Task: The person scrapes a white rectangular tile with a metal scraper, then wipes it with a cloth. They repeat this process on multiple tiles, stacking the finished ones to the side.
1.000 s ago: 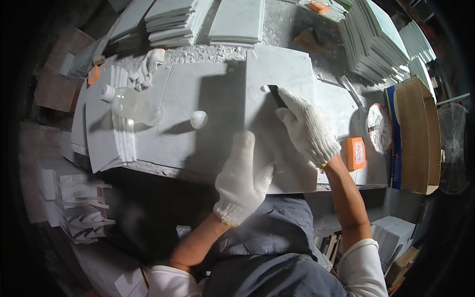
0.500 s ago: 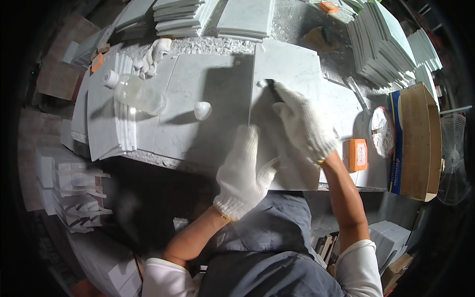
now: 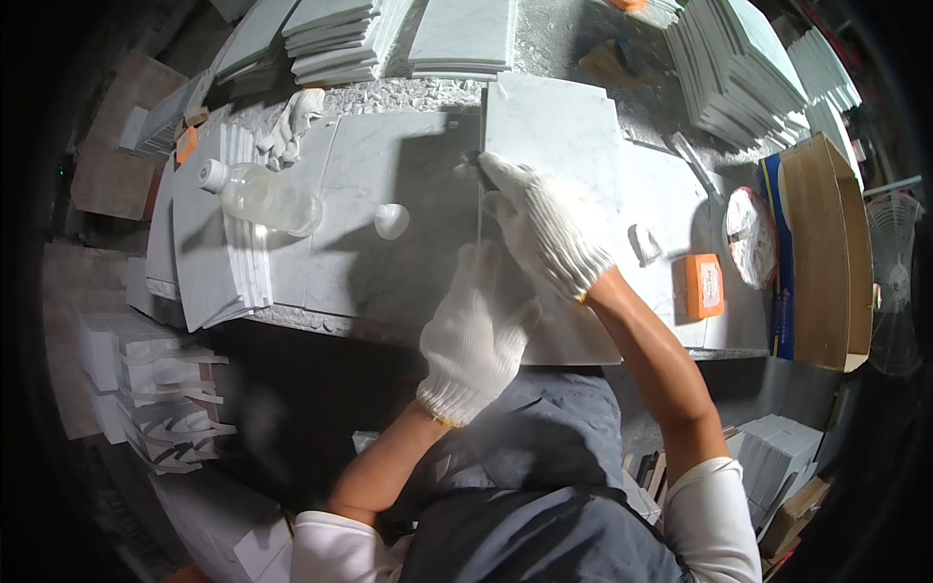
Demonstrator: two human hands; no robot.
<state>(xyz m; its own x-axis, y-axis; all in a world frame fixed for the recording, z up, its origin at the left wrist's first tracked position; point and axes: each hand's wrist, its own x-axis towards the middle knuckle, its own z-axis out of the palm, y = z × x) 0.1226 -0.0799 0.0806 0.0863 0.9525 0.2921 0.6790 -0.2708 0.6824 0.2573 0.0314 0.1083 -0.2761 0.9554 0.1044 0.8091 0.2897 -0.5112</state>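
A pale, grey-veined stone slab (image 3: 549,112) lies on the bench in front of me, raised slightly above the neighbouring slab (image 3: 374,146). My left hand (image 3: 471,335), in a white knitted glove, rests at the slab's near left part with fingers stretched out and thumb apart. Gloved too, my right hand (image 3: 544,223) reaches to the slab's left edge. Its fingers are closed on a small dark tool, mostly hidden, with a blurred whitish bit at its tip. A white lump (image 3: 392,222) sits left of my hands; a smaller white piece (image 3: 645,245) lies to the right.
A clear bottle (image 3: 267,199) lies on the left by stacked slabs (image 3: 209,262). At right are an orange block (image 3: 704,287), a round dish smeared white (image 3: 750,238), a cardboard box (image 3: 826,253) and a fan (image 3: 894,282). More slab stacks (image 3: 734,73) stand at the back.
My right hand has moved left with the dark tool, from over the slab to its left edge. The small white piece at right has come into view. My left hand has barely shifted.
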